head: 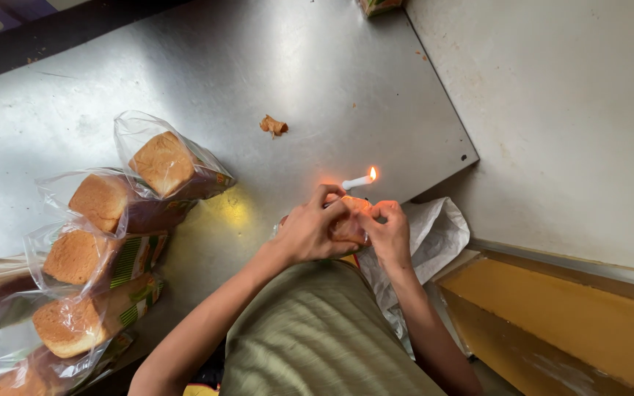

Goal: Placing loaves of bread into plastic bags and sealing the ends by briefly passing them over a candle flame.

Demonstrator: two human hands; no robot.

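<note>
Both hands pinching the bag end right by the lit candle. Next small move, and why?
Probably ease the pinched plastic edge of the bread bag a touch closer to the flame of the candle. The left hand and right hand hold the bag end gathered just below the flame, seemingly not yet in it. The loaves to the left are already bagged.

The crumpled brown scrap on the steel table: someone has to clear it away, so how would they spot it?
Start at the steel table and look past the lit candle above the two hands. The brown scrap lies alone on bare metal there. Unlike the bagged bread loaves at the left, it is small, unwrapped and crumpled.
</note>
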